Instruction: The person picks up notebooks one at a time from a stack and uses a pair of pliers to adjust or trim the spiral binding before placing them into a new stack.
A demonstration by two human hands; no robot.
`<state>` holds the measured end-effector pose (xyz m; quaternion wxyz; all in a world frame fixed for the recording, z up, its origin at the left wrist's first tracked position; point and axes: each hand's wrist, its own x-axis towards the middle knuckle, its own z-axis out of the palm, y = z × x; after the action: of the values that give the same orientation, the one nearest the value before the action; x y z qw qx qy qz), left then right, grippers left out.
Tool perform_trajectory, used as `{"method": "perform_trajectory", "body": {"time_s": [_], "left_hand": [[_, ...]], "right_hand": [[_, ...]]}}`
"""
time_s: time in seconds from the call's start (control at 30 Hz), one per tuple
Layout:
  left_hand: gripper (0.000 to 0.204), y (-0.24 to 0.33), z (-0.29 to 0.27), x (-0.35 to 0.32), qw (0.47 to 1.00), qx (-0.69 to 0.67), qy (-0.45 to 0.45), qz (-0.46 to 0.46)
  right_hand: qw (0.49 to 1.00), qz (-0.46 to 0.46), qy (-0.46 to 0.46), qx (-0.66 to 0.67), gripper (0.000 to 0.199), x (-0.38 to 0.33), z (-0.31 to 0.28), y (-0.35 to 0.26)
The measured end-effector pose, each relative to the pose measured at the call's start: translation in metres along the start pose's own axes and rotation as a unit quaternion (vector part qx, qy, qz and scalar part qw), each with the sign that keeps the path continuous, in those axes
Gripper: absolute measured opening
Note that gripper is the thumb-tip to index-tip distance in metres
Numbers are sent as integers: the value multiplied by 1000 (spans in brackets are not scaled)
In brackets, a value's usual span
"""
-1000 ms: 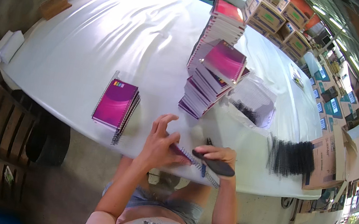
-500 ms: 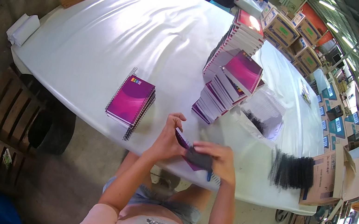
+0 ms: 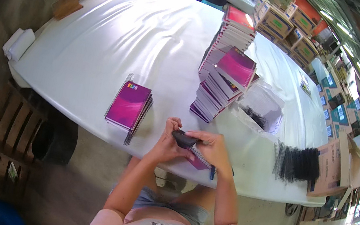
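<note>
Notebook (image 3: 198, 159) ×1 in hands | left hand (image 3: 166, 142) | right hand (image 3: 214, 147) | stacks ×3

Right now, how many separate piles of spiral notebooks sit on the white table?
3: a short pile to the left of the hands, a leaning pile at mid-table, and a taller pile behind it. Others may be hidden behind these.

Your left hand (image 3: 166, 143) and right hand (image 3: 212, 149) cover most of the notebook (image 3: 198, 159) you hold, so only its spiral edge shows. The dark object (image 3: 184, 138) between your fingers is too blurred to identify (perhaps a tool). The clear bag's (image 3: 261, 107) contents are too small to tell.
</note>
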<state>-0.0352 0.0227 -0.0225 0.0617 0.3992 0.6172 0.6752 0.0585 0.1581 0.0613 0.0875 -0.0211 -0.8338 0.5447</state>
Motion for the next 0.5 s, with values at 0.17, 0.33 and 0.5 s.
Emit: {"method": "perform_trajectory", "body": {"time_s": [0.17, 0.33, 0.5], "left_hand": [[46, -3, 3, -7, 997, -68, 41, -24], [34, 26, 8, -17, 947, -242, 206, -52], [49, 45, 4, -20, 966, -9, 257, 37]], "right_hand": [[930, 19, 320, -179, 37, -27, -54, 39], [768, 201, 381, -474, 56, -73, -69, 59], [816, 247, 219, -474, 56, -88, 29, 30]]}}
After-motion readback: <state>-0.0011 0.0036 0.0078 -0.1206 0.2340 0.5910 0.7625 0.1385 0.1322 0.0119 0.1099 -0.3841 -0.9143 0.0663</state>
